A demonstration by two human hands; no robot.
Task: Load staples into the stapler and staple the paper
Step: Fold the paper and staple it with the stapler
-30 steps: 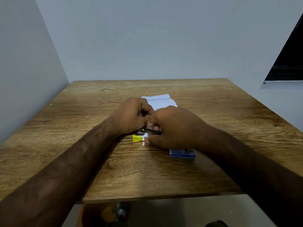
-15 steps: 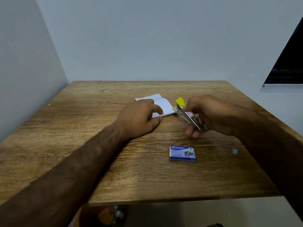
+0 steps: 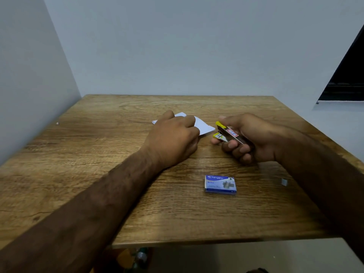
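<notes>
Pale blue-grey walls meet in a corner behind a wooden table (image 3: 98, 174) with strong grain, seen from above by the person seated at it

On the left, the left hand (image 3: 173, 138) lies on the tabletop with its fingers curled loosely over the near end of a small white folded paper (image 3: 204, 126). It appears to pin or pinch the paper, though the hand hides the exact contact. The paper's right corner sticks out past the knuckles, pointing toward the other hand

Just right of that corner, not touching it, the right hand (image 3: 254, 140) holds a small stapler (image 3: 226, 133) lifted off the table. Fingers wrap under the stapler's body and the thumb rests on top. Its yellow-tipped nose faces the paper, and the mouth looks slightly parted

Nearer the viewer, well apart from both hands, a blue staple box (image 3: 220, 184) lies flat on the wood. Farther right, a tiny grey piece (image 3: 284, 182) lies near the right forearm; it may be a strip of staples, but it is too small to tell

Judging by this layout, loading looks finished and the stapling step is beginning. The next move calls for sliding the paper's free corner squarely into the stapler's mouth, holding the sheets aligned, then squeezing firmly
</notes>
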